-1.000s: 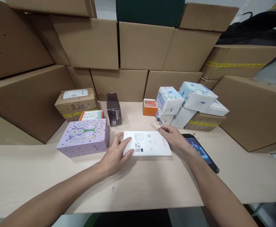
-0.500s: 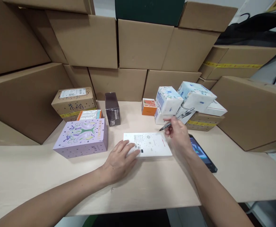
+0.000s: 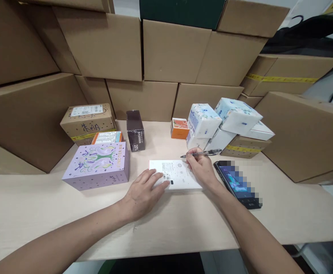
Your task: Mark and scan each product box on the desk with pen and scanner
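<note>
A flat white box point(image 3: 175, 177) with small printing on top lies on the table in front of me. My left hand point(image 3: 146, 190) rests on its left end, fingers spread over the top. Pinched in my right hand point(image 3: 201, 167) is a pen point(image 3: 208, 152), held nearly level, its tip pointing left above the far edge of the box. The right hand covers the box's right end. To the right of that hand lies a smartphone point(image 3: 236, 186) with a lit screen, partly blurred out.
At left stand a purple tea box point(image 3: 98, 163), a cardboard parcel point(image 3: 89, 121) and a dark box point(image 3: 135, 131). Behind are a small orange box point(image 3: 179, 128) and several tissue packs point(image 3: 205, 120). Large cartons point(image 3: 175, 49) wall the table's back point(image 3: 160, 150) and sides.
My right hand has moved left over the white box, bringing the pen with it and laying it flatter. More of the smartphone shows. My left hand has stayed in place.
</note>
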Tool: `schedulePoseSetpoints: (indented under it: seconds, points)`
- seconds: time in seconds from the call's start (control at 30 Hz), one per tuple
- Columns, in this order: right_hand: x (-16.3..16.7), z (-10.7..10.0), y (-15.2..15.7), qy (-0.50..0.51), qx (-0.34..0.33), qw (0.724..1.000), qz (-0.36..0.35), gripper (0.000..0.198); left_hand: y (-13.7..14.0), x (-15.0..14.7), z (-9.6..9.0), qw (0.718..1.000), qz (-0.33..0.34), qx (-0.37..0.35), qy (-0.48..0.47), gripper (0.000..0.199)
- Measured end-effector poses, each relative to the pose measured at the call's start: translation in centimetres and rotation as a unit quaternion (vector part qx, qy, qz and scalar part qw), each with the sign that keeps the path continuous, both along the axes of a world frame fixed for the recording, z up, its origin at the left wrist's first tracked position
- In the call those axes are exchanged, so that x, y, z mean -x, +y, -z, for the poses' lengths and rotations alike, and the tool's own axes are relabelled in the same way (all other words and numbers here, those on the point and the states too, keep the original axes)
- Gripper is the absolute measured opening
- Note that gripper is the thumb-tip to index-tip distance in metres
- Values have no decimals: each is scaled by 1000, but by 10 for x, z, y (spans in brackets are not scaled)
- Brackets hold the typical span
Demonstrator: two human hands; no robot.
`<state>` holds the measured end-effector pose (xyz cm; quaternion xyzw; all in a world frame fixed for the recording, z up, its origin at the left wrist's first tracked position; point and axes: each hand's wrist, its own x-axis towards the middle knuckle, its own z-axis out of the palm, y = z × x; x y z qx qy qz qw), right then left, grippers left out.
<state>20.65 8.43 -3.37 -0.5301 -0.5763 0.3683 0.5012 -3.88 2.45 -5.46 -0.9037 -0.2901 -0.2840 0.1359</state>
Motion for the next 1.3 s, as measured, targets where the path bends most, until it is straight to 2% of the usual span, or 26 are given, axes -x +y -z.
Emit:
schedulePoseSetpoints:
  seconds: [0.2,0.47,0.7,1.17,1.3]
  points:
    - [0,-2,-2,-108,-20,994,-4,24,0,0,-2,1000,2,3,-5,31]
    - [4,-8,-4,-152,-22,988,8,24,0,0,-1,1000,1,12,-6,31]
    - [5,-12,-6,-161,-17,987,4,23,0,0,-3,1000,3,13,-2,32]
    - [4,-7,-4,-135,-17,991,-7,23,0,0,-3,1000,2,13,-2,32]
    - [-6,-7,0,-100,-29,993,48,29,-1,1,-4,1000,-2,19,0,31]
